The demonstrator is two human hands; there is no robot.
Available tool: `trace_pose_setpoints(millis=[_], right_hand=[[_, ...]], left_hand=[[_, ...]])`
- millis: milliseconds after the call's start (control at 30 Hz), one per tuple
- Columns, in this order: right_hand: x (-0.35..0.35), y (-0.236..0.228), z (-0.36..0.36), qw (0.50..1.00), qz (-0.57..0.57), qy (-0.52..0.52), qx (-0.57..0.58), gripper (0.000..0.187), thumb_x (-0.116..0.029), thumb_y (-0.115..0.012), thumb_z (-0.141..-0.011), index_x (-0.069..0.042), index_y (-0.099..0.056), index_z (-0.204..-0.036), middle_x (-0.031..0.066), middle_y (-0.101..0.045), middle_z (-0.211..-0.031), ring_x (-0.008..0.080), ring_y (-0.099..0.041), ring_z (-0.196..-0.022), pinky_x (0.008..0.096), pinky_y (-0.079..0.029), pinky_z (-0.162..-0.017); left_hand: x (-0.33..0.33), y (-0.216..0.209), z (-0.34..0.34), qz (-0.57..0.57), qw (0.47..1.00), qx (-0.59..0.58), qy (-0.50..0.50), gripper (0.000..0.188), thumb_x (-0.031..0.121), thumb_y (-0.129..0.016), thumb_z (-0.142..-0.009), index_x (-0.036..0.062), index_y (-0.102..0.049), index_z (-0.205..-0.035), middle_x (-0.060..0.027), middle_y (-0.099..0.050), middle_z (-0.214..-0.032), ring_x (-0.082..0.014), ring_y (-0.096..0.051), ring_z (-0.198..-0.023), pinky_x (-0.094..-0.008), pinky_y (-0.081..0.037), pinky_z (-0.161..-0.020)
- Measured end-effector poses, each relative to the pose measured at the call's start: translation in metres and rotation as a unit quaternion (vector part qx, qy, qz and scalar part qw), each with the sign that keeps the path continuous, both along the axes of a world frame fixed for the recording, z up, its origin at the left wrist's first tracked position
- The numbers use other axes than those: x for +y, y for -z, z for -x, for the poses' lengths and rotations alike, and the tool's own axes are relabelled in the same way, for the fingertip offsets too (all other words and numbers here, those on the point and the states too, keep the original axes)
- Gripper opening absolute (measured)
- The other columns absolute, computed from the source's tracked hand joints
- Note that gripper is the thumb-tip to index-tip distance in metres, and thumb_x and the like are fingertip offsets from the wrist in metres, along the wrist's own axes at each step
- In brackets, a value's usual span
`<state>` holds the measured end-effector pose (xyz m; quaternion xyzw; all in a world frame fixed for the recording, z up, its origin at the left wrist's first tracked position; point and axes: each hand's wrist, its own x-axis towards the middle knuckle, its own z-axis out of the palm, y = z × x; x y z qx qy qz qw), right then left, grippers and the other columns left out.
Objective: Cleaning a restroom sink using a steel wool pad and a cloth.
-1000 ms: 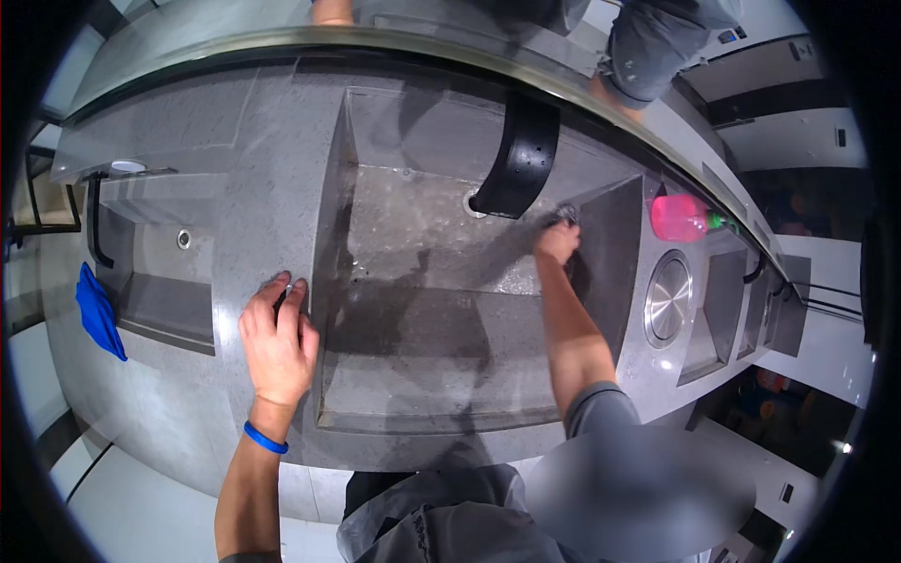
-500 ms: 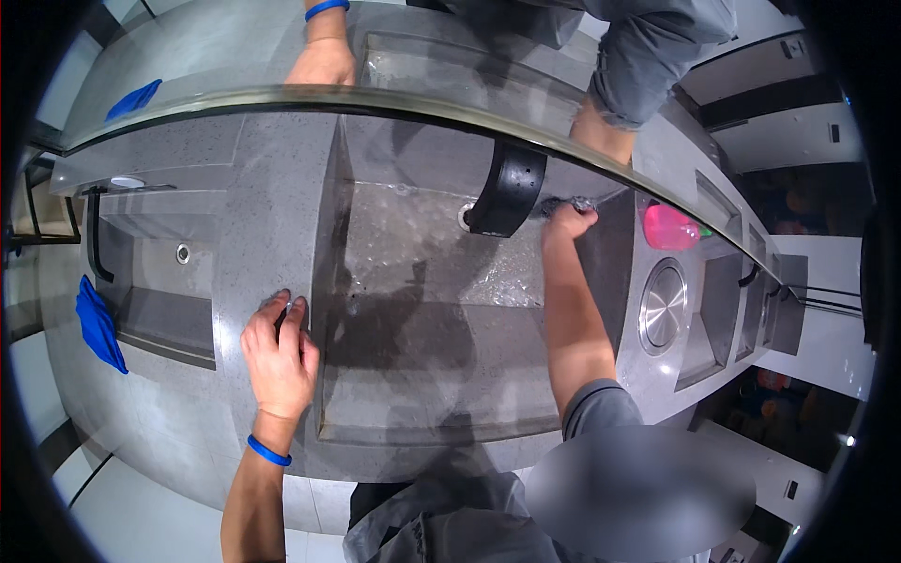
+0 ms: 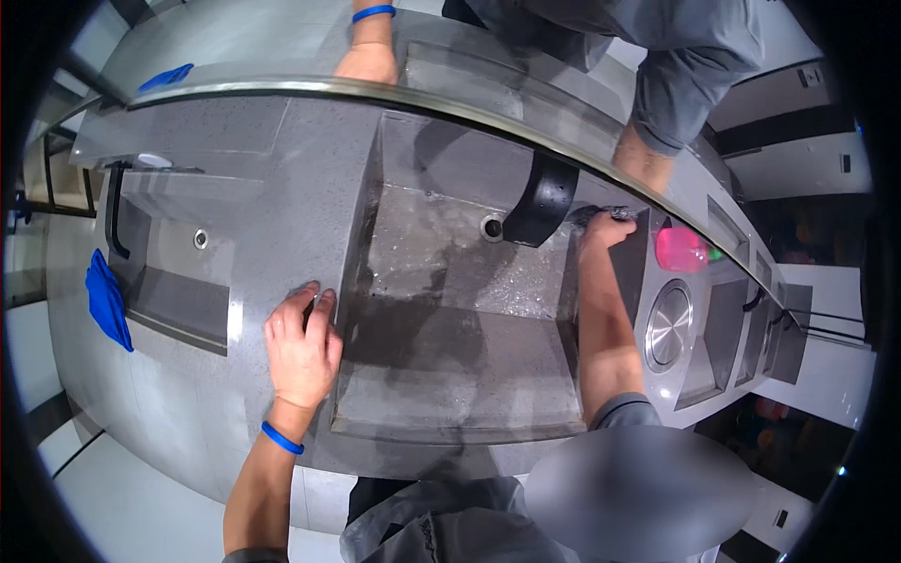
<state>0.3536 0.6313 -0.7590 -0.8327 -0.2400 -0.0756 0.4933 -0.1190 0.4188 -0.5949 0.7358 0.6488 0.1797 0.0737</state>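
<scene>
The left hand (image 3: 302,345) lies flat on the grey counter (image 3: 282,188), fingers stretched out and holding nothing, its fingertips just beside the left rim of the sink (image 3: 450,375). The right hand (image 3: 605,230) reaches far across the sink to the back right corner, where a small grey thing, perhaps a scrubber (image 3: 615,213), lies against the mirror edge. The fingers seem curled over it, but the view is too small there to tell whether they really grip it. The scrubber is at the fingertips, its long axis running left to right along the back wall. The black tap (image 3: 540,199) stands just left of this hand, the drain (image 3: 493,226) beside it. The right hand is much the nearer one.
</scene>
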Motion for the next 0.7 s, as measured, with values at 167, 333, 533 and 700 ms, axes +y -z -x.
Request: trace_pose_setpoints(millis=[167, 333, 533, 700], right_hand=[[-0.006, -0.038, 0.175, 0.977, 0.018, -0.209, -0.024, 0.035, -0.011, -0.070, -0.079, 0.001, -0.047, -0.103, 0.0242, -0.058, -0.108, 0.0366, -0.058, -0.102, 0.0460, -0.046, -0.088], [0.021, -0.037, 0.357, 0.946, -0.054, -0.321, -0.011, 0.025, 0.001, -0.059, -0.081, -0.001, -0.042, -0.099, 0.0164, -0.044, -0.098, 0.0315, -0.046, -0.091, 0.0423, -0.043, -0.085], [0.010, 0.014, 0.228, 0.893, -0.191, -0.257, 0.315, 0.030, 0.008, -0.053, -0.077, 0.004, -0.044, -0.106, 0.0156, -0.055, -0.099, 0.0295, -0.054, -0.087, 0.0421, -0.046, -0.082], [0.014, -0.043, 0.300, 0.972, -0.038, -0.216, -0.080, 0.037, 0.009, -0.050, -0.075, 0.004, -0.044, -0.111, 0.0214, -0.053, -0.105, 0.0357, -0.053, -0.094, 0.0444, -0.044, -0.088]], left_hand=[[-0.005, -0.002, 0.006, 0.004, 1.000, 0.021, -0.014, 0.047, 0.004, -0.060, -0.072, 0.0075, -0.059, -0.119, -0.0115, -0.054, -0.124, -0.0320, -0.051, -0.115, -0.0446, -0.040, -0.096], [-0.001, 0.002, 0.001, -0.006, 1.000, -0.021, 0.000, 0.046, 0.004, -0.060, -0.072, 0.0076, -0.060, -0.118, -0.0113, -0.054, -0.123, -0.0317, -0.051, -0.114, -0.0445, -0.040, -0.094], [-0.001, 0.001, 0.011, 0.002, 1.000, -0.019, -0.008, 0.047, 0.010, -0.065, -0.072, 0.0102, -0.061, -0.119, -0.0081, -0.053, -0.127, -0.0282, -0.050, -0.117, -0.0437, -0.039, -0.097], [-0.003, -0.001, 0.009, 0.008, 1.000, -0.023, 0.001, 0.048, 0.011, -0.066, -0.072, 0.0107, -0.061, -0.119, -0.0069, -0.053, -0.127, -0.0276, -0.050, -0.118, -0.0427, -0.039, -0.097]])
